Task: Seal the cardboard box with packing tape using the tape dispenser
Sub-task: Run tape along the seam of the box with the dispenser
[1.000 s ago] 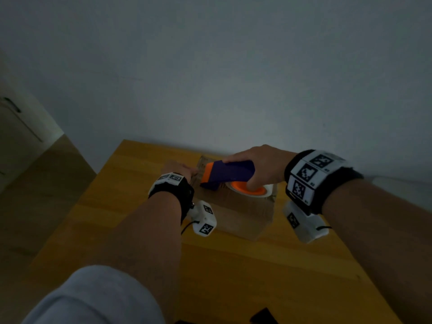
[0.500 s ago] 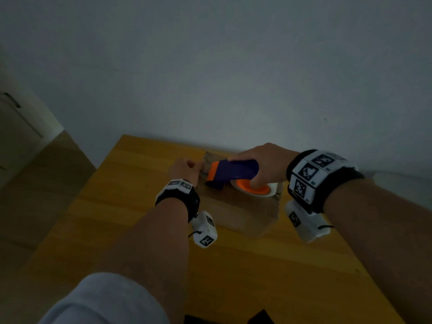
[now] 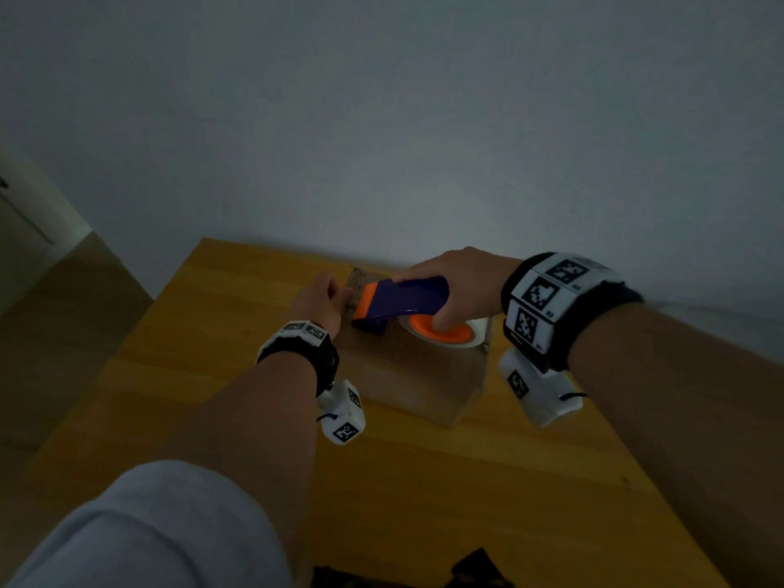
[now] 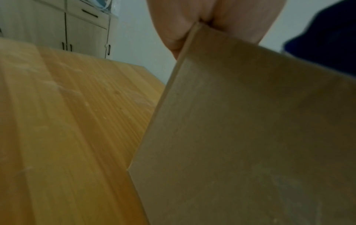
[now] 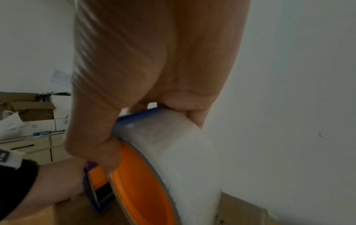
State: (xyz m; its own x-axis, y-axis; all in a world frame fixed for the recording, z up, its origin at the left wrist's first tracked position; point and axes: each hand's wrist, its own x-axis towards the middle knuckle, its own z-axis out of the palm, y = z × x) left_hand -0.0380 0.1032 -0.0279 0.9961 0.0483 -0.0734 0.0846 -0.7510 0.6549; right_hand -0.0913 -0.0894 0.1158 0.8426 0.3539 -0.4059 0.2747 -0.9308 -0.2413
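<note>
A brown cardboard box (image 3: 415, 375) sits on the wooden table (image 3: 203, 375) near the wall. My right hand (image 3: 462, 282) grips the purple and orange tape dispenser (image 3: 403, 299), whose nose rests on the box's top at its far left end. Its white tape roll (image 3: 475, 333) with an orange hub lies over the top's far right. The right wrist view shows fingers wrapped round the tape dispenser (image 5: 134, 120) and tape roll (image 5: 188, 159). My left hand (image 3: 322, 299) holds the box's far left corner. Its fingers (image 4: 173, 22) pinch the upper edge of the cardboard box (image 4: 250, 137).
A grey wall rises just behind the box. Pale cabinets (image 4: 77, 30) stand to the left beyond the table. More cartons (image 5: 29, 109) sit on a counter in the right wrist view. Dark items (image 3: 475, 566) lie at the table's near edge.
Both hands keep their holds and the dispenser stays at the box's far left end. Only the head view has shifted slightly.
</note>
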